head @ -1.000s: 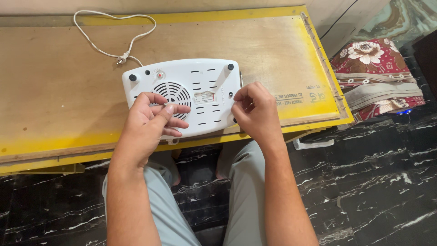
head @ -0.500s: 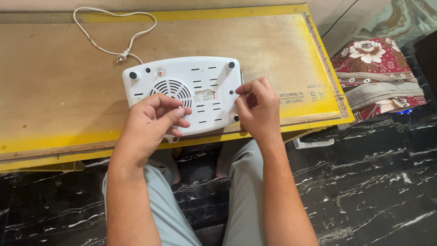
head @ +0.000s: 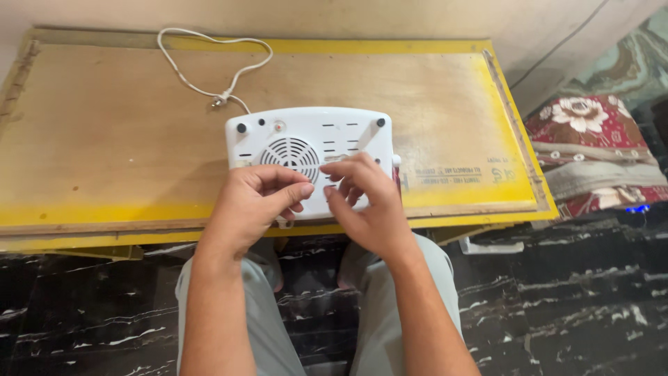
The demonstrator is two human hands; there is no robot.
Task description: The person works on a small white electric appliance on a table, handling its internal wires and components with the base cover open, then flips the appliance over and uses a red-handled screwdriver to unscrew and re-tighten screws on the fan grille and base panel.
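A white plastic appliance [head: 309, 154] lies upside down near the front edge of a low yellow-bordered plywood table [head: 104, 139], its underside facing up — a round vent grille [head: 290, 154] sits left of centre, rows of short slots run across the middle, and 2 dark rubber feet show at the far corners. A white power cord [head: 209, 66] leads from its far edge and loops across the tabletop toward the back wall. The left hand [head: 250, 205] rests on the near left part of the underside, fingers curled loosely inward with the thumb pressed toward the fingertips just below the grille; whether something small is pinched there I cannot tell. The right hand [head: 365, 202] hovers over the near right part of the casing, fingers bent and spread, fingertips touching or just above the plastic; it grips nothing that can be seen. The 2 hands are close together, almost meeting over the middle of the casing. Below the table edge the person's knees in grey trousers [head: 390, 299] show above a black marbled floor [head: 570, 306]. To the right, well apart from the table, lies a folded red floral blanket [head: 591, 153].
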